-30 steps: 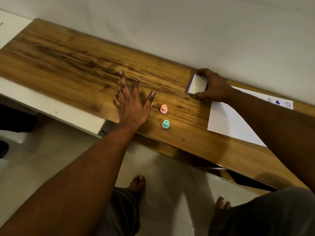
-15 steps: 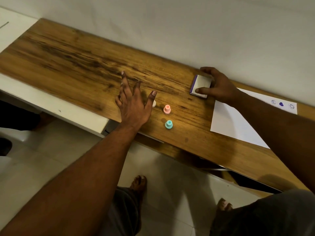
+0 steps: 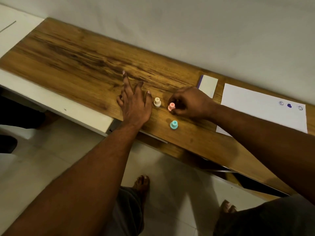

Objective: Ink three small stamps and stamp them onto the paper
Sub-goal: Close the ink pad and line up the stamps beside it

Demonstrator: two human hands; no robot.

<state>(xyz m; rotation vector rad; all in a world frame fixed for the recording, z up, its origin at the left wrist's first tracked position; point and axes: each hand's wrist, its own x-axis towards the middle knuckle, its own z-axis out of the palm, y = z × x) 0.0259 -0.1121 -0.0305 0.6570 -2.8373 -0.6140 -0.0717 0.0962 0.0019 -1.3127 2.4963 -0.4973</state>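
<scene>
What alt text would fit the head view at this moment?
The right hand closes its fingers around a pink stamp on a wooden table, while the left hand lies flat and open beside a cream stamp. A teal stamp stands nearer; an ink pad and paper with three marks lie right.

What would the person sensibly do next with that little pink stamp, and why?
Probably lift the small pink plastic stamp and carry it to the white, purple-edged ink pad. The right hand has its fingers curled around the stamp, which stands on the wooden table, and the ink pad lies just behind that hand.
</scene>
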